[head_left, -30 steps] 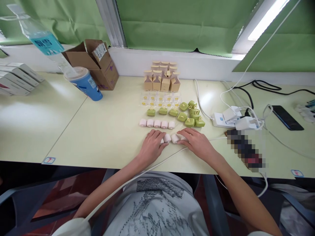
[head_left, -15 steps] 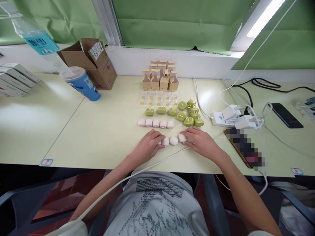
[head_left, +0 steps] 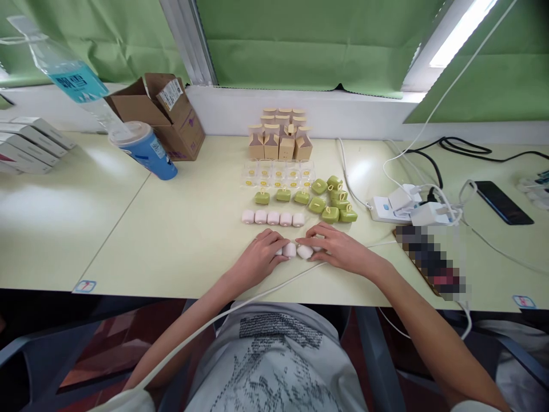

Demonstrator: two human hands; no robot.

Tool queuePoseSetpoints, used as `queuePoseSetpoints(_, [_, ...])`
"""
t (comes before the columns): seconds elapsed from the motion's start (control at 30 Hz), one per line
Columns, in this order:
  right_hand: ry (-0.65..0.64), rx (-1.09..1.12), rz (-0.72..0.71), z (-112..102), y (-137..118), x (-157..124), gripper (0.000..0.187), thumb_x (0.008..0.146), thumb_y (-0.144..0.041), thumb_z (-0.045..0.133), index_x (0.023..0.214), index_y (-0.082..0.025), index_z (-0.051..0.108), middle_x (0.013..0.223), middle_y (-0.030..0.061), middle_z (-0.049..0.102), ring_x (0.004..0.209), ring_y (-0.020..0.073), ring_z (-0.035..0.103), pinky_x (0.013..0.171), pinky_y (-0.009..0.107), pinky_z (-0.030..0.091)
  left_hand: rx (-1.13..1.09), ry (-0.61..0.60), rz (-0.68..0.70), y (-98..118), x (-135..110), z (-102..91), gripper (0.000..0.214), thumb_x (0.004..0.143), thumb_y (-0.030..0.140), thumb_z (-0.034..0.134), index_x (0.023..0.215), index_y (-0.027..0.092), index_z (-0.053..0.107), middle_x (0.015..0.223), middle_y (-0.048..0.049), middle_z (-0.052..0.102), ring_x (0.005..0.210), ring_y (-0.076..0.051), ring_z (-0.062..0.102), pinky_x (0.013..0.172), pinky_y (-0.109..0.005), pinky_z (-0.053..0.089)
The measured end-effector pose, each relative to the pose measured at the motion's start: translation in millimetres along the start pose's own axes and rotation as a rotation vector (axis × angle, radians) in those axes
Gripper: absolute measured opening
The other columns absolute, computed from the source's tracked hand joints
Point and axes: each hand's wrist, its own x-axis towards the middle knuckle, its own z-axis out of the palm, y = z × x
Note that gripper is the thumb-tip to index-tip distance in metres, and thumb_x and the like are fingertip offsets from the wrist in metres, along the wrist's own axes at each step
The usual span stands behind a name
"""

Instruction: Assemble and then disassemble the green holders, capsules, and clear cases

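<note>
My left hand point(head_left: 259, 256) and my right hand point(head_left: 337, 247) lie palm down on the pale table, fingers curled over a short row of small pink cases point(head_left: 297, 250) between them. Each hand covers the end of that row, fingertips resting on the cases. Just beyond my fingers lies a straight row of several pink cases point(head_left: 273, 217). Farther back come green cases point(head_left: 329, 200) with loops, clear boxes point(head_left: 278, 171) with yellow dots, and tan cardboard boxes point(head_left: 281, 137).
A blue cup point(head_left: 148, 150) with a tilted water bottle point(head_left: 68, 74) and an open cardboard box point(head_left: 165, 111) stand at the left. A white power strip point(head_left: 401, 207) with plugs and cables, and a black phone point(head_left: 504, 202), are at the right. A white cable point(head_left: 240, 303) crosses the table's front edge.
Both hands have drawn closer together, pushing the loose pink cases between them into a tighter group.
</note>
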Motion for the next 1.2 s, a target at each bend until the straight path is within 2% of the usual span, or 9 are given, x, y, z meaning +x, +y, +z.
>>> queuePoseSetpoints(0.13, [0.134,-0.044,-0.024,8.1,5.7,-7.2,0.029,0.107,-0.023,0.077,0.134,-0.017,0.082,0.116,0.0144,0.077,0.115,0.0323,0.071,0.100,0.048,0.066,0.002,0.019,0.015,-1.8,-1.0,1.3,0.021,0.108,0.021,0.073,0.129,0.017,0.075,0.120,-0.0124,0.076,0.118,-0.031,0.069,0.105,-0.049,0.062])
queuePoseSetpoints(0.23, [0.252,-0.127,0.050,12.5,5.3,-11.8,0.030,0.104,-0.028,0.082,0.130,-0.014,0.083,0.111,0.0149,0.075,0.111,0.0347,0.070,0.095,0.051,0.067,0.003,0.041,0.033,-3.2,-1.3,3.8,0.020,0.107,0.020,0.075,0.127,0.017,0.075,0.119,-0.0121,0.076,0.116,-0.031,0.069,0.103,-0.049,0.062])
queuePoseSetpoints(0.3, [0.285,-0.156,0.084,18.5,0.1,-10.2,0.032,0.102,-0.031,0.085,0.128,-0.013,0.083,0.108,0.0148,0.075,0.109,0.0354,0.071,0.094,0.051,0.068,0.009,0.061,0.041,-3.5,-1.1,5.5,0.021,0.106,0.019,0.076,0.127,0.016,0.075,0.118,-0.0122,0.076,0.116,-0.032,0.069,0.103,-0.049,0.063])
queuePoseSetpoints(0.43, [0.254,-0.176,0.096,33.7,-12.2,-0.9,0.034,0.102,-0.033,0.085,0.127,-0.011,0.083,0.108,0.0161,0.077,0.110,0.0361,0.074,0.095,0.051,0.069,0.009,0.075,0.032,-2.6,-1.2,8.1,0.023,0.106,0.019,0.076,0.129,0.015,0.074,0.119,-0.0124,0.076,0.117,-0.031,0.068,0.105,-0.050,0.063])
queuePoseSetpoints(0.57, [0.263,-0.149,0.062,35.1,-11.8,-1.5,0.048,0.099,-0.033,0.088,0.139,-0.008,0.078,0.117,0.0178,0.079,0.112,0.0369,0.075,0.093,0.051,0.070,0.029,0.057,0.016,-1.6,-2.1,9.1,0.024,0.108,0.022,0.075,0.131,0.015,0.074,0.122,-0.0132,0.077,0.119,-0.032,0.068,0.107,-0.052,0.062])
queuePoseSetpoints(0.63, [0.260,-0.118,0.029,31.2,-9.2,-4.1,0.044,0.102,-0.027,0.084,0.142,-0.009,0.077,0.120,0.0172,0.079,0.110,0.0351,0.075,0.093,0.051,0.071,0.034,0.057,0.025,-1.5,-2.5,8.9,0.025,0.108,0.022,0.075,0.132,0.015,0.074,0.122,-0.0131,0.076,0.120,-0.032,0.068,0.108,-0.052,0.062])
queuePoseSetpoints(0.8, [0.284,-0.079,0.021,24.9,-7.4,-8.0,0.026,0.106,-0.025,0.078,0.128,-0.011,0.083,0.112,0.0155,0.075,0.104,0.0325,0.076,0.091,0.049,0.071,0.055,0.100,0.047,-1.6,-3.0,8.7,0.023,0.107,0.018,0.074,0.129,0.013,0.075,0.120,-0.0137,0.076,0.117,-0.032,0.069,0.104,-0.051,0.063])
queuePoseSetpoints(1.03, [0.290,-0.047,0.040,29.7,-9.1,-9.2,0.028,0.107,-0.026,0.077,0.131,-0.011,0.079,0.116,0.0159,0.078,0.109,0.0333,0.077,0.096,0.050,0.071,0.071,0.104,0.038,1.5,-1.2,9.3,0.021,0.107,0.016,0.072,0.128,0.015,0.075,0.120,-0.0130,0.076,0.117,-0.031,0.069,0.104,-0.051,0.065])
queuePoseSetpoints(1.2, [0.312,-0.160,0.009,38.0,-13.7,-8.1,0.032,0.110,-0.024,0.072,0.139,-0.010,0.076,0.118,0.0164,0.082,0.108,0.0329,0.077,0.092,0.050,0.072,0.107,0.108,0.047,3.1,-0.5,11.2,0.026,0.107,0.017,0.072,0.133,0.013,0.073,0.121,-0.0138,0.077,0.116,-0.033,0.069,0.103,-0.053,0.067])
